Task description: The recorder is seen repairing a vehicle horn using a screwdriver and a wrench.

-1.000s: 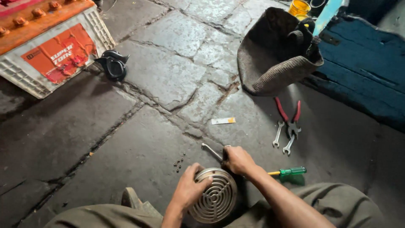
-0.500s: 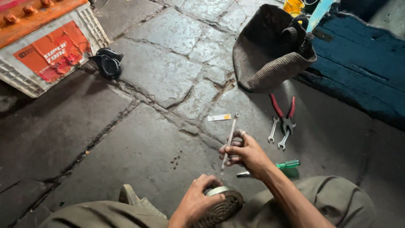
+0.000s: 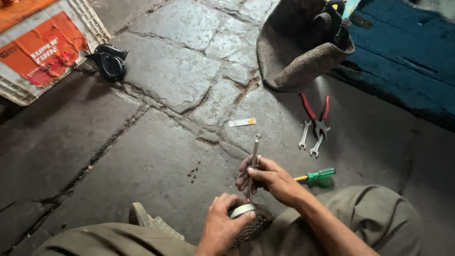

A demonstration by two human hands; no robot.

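Floor: cracked grey stone slabs (image 3: 161,71) filled most of the view, with dark seams running between them.
Blue mat: a worn blue mat (image 3: 403,61) lay at the upper right edge.
Crate: a white plastic crate (image 3: 28,90) with an orange-red label sat in the upper left corner.
Bag: a brown woven bag (image 3: 294,47) stood open near the mat, with tools poking out of its top.
Legs: the person's olive trousers (image 3: 379,223) framed the bottom of the view, a sandalled foot between them.
Black part: a black shell-shaped part (image 3: 110,61) rested just beside the crate.
Left hand: the left hand (image 3: 222,227) was wrapped around the round metal horn (image 3: 251,223), holding it on edge low between the knees.
Right hand: the right hand (image 3: 268,178) was closed on a slim spanner (image 3: 253,161), held nearly upright with its lower end at the horn's rim.
Pliers: red-handled pliers (image 3: 317,114) lay below the bag.
Small spanners: two small spanners (image 3: 310,140) lay touching the pliers' jaws.
Screwdriver: a green-handled screwdriver (image 3: 317,174) lay on the floor just beside the right wrist.
Strip: a small white and orange strip (image 3: 242,122) lay on the stone, apart from the tools.
Tiny pieces: a scatter of small dark screws or nuts (image 3: 193,171) sat left of the hands; I could not tell which.
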